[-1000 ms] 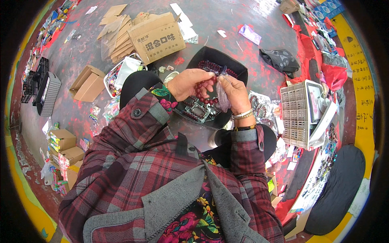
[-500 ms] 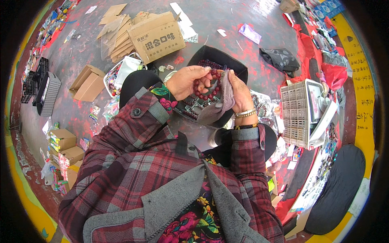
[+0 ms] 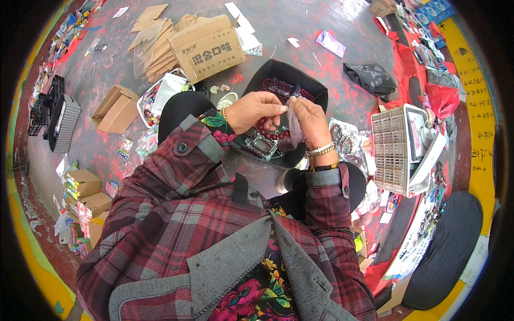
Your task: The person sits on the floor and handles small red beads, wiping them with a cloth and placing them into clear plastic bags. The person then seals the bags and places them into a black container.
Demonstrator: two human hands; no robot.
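A dark red bead bracelet (image 3: 274, 136) hangs from my left hand (image 3: 251, 111), whose thumb and fingers are closed on it. In my right hand (image 3: 310, 120) is a greyish-purple cloth (image 3: 294, 127), pinched and folded against the beads. The fingertips of both hands nearly meet over a black bin (image 3: 317, 85) between my knees. Inside the bin lie more dark red bead strings (image 3: 276, 85) and shiny clear packaging (image 3: 259, 146). My fingers hide the upper part of the bracelet.
An opened cardboard box (image 3: 211, 49) rests by flattened cardboard ahead on the left. Nearer stand a small brown carton (image 3: 115, 109) and a white basket (image 3: 144, 107) of goods. To the right are a beige plastic crate (image 3: 390, 152), a dark bag (image 3: 369, 80) and red plastic.
My right hand has shifted slightly inward and down, bunching the cloth at the beads. The bracelet, spread as a loop before, now hangs lower and is partly covered.
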